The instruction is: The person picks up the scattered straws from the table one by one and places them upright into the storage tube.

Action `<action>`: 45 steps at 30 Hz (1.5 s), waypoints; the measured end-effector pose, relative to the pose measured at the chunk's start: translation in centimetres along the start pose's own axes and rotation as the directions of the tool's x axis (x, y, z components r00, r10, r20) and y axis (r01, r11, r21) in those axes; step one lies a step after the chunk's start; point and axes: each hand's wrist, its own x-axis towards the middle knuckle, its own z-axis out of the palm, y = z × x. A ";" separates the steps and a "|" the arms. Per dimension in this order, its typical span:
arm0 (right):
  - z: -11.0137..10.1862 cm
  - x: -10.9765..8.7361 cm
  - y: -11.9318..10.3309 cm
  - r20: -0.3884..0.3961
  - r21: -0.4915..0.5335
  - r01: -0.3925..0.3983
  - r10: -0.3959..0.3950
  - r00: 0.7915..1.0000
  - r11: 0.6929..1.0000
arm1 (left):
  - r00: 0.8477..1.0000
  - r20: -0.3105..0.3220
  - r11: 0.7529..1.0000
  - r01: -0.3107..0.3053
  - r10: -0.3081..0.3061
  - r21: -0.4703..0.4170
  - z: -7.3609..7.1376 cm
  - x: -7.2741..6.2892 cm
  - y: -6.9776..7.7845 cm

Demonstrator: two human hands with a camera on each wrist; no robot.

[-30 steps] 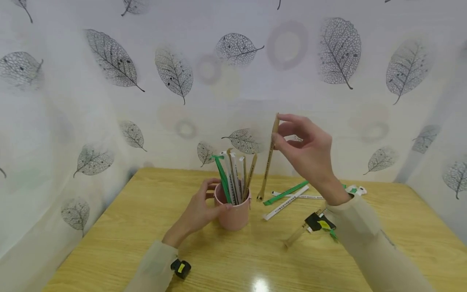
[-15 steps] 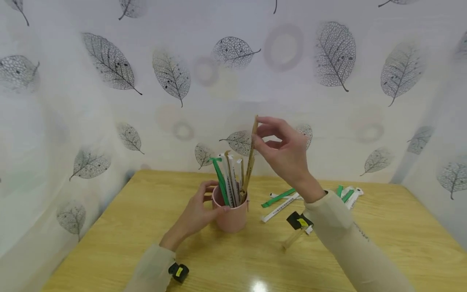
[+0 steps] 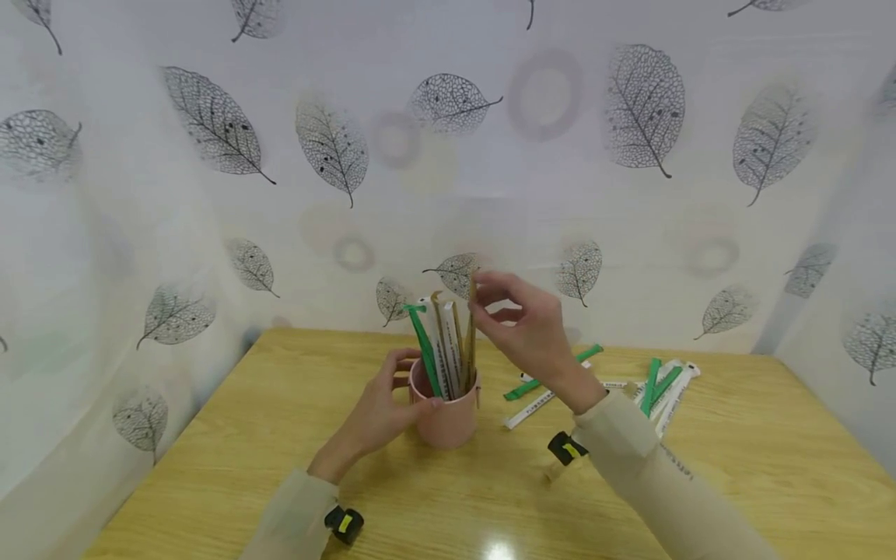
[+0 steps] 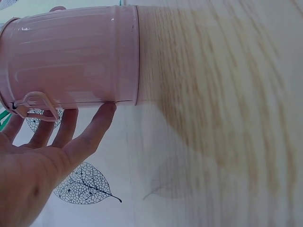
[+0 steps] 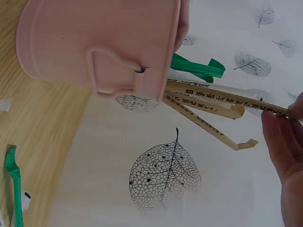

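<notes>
A pink metal cup [image 3: 448, 426], shaped like a small bin with side handles, stands upright on the table. My left hand [image 3: 378, 412] holds it from the left, thumb at the rim and fingers round the far side. Several paper-wrapped straws lean inside: a green straw [image 3: 425, 350], white straws and brown ones. Above the right side of the cup, my right hand [image 3: 528, 330] pinches the upper end of a brown paper-wrapped straw [image 5: 222, 98] between thumb and fingertips. That straw's lower end is inside the cup, its tip hidden by the wall.
Right of the cup, a green straw [image 3: 521, 390] and a white straw [image 3: 535, 408] lie crossed on the wooden table [image 3: 280, 412]. Farther right is a loose pile of green and white straws [image 3: 661, 389], partly behind my right sleeve. A leaf-printed cloth [image 3: 448, 179] hangs behind.
My right hand has carried the brown straw left to the cup and then lowered it, so its lower end went inside. My left hand has stayed on the cup.
</notes>
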 end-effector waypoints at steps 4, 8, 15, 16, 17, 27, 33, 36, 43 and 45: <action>0.3 -0.8 0.6 0.030 -0.010 -0.027 0.028 0.999 1.000 | 1.000 0.001 1.000 -0.015 0.015 -0.003 0.0 0.0 0.0; 0.5 -1.5 1.2 0.059 -0.022 -0.041 0.042 0.997 0.999 | 1.000 -0.004 1.000 -0.026 0.026 -0.004 -0.1 0.0 0.1; 0.7 -2.5 2.1 0.106 -0.025 -0.071 0.073 0.992 0.997 | 1.000 -0.001 1.000 -0.025 0.025 0.001 -0.2 0.1 0.3; 0.7 -2.7 2.3 0.121 -0.026 -0.081 0.083 0.989 0.996 | 1.000 0.000 1.000 -0.025 0.025 0.001 -0.2 0.1 0.3; 0.7 -2.8 2.4 0.135 -0.027 -0.090 0.093 0.986 0.996 | 1.000 0.001 1.000 -0.025 0.025 0.002 -0.2 0.1 0.3; 0.4 -3.7 3.0 0.185 -0.033 -0.139 0.142 0.972 0.990 | 1.000 -0.001 1.000 -0.010 0.010 -0.008 -0.3 0.0 0.4; -1.5 -4.5 3.6 0.162 -0.097 -0.108 0.122 0.979 0.989 | 1.000 0.000 1.000 -0.014 0.014 -0.006 -0.2 0.0 0.3; -2.8 -5.4 4.2 0.247 -0.175 -0.051 0.094 0.964 0.983 | 1.000 0.001 1.000 -0.023 0.023 -0.006 -0.1 0.0 0.3; -5.1 -8.3 5.2 0.633 -0.305 0.061 0.154 0.759 0.950 | 1.000 -0.005 1.000 -0.022 0.022 -0.005 0.0 0.0 0.3; -5.3 -9.1 5.3 0.689 -0.339 0.054 0.208 0.694 0.939 | 1.000 -0.006 1.000 -0.022 0.022 0.004 0.0 0.0 0.3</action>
